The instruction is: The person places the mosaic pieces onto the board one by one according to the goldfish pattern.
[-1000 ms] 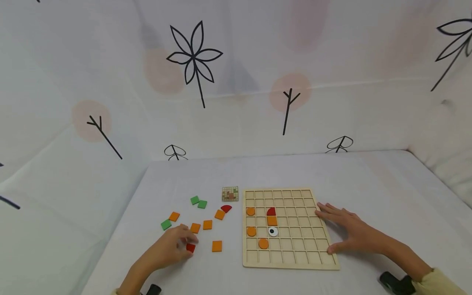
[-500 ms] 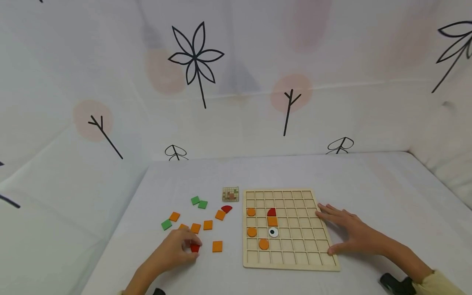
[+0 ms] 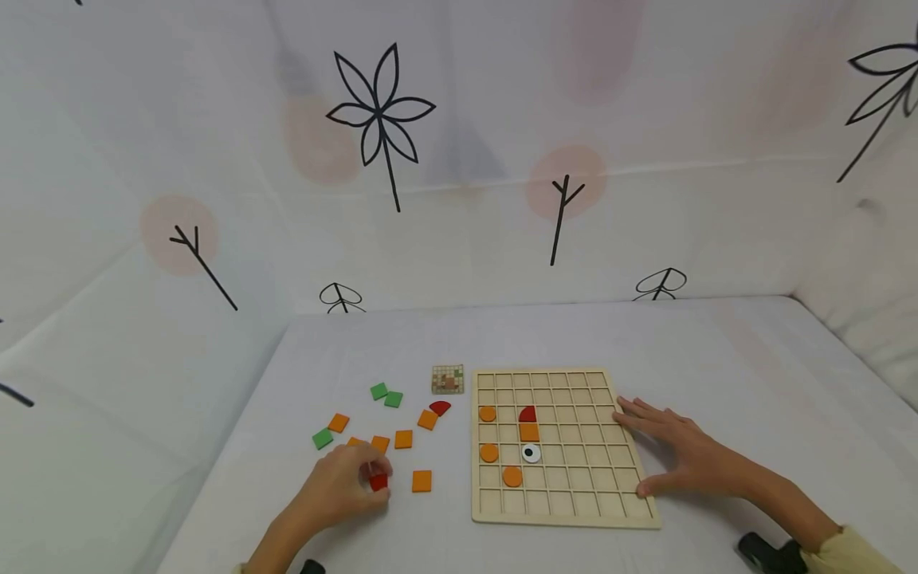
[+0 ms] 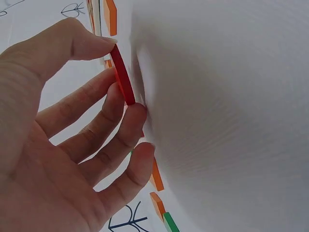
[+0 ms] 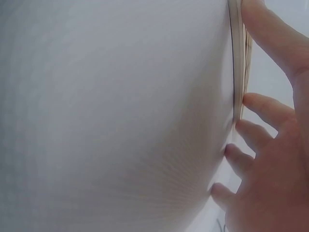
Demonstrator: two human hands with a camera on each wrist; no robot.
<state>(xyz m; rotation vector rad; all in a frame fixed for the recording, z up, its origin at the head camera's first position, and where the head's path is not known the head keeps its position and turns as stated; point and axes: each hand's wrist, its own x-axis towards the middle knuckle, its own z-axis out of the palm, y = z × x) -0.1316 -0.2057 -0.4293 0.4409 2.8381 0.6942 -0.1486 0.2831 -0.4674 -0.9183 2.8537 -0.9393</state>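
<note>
My left hand point(image 3: 344, 488) pinches a flat red piece point(image 3: 378, 481) between thumb and fingertips, left of the board. In the left wrist view the red piece point(image 4: 123, 75) stands on edge, thumb at one end and fingers at the other, close over the white cloth. My right hand point(image 3: 677, 450) lies spread at the right edge of a wooden grid board point(image 3: 588, 478), thumb and fingertips on its rim. On the board sit several orange discs point(image 3: 512, 477), an orange square point(image 3: 529, 432), a red rounded piece point(image 3: 527, 414) and a white eye disc point(image 3: 531, 453).
Several orange squares point(image 3: 421, 481) and green squares point(image 3: 323, 438) lie loose left of the board. A red rounded piece point(image 3: 440, 407) lies by a small patterned card point(image 3: 448, 379). White cloth point(image 3: 774, 383) covers the table, with a printed fabric backdrop point(image 3: 459, 239) behind.
My left hand has shifted slightly right with the red piece, and part of an orange square now shows behind it. The right hand and board have stayed in place.
</note>
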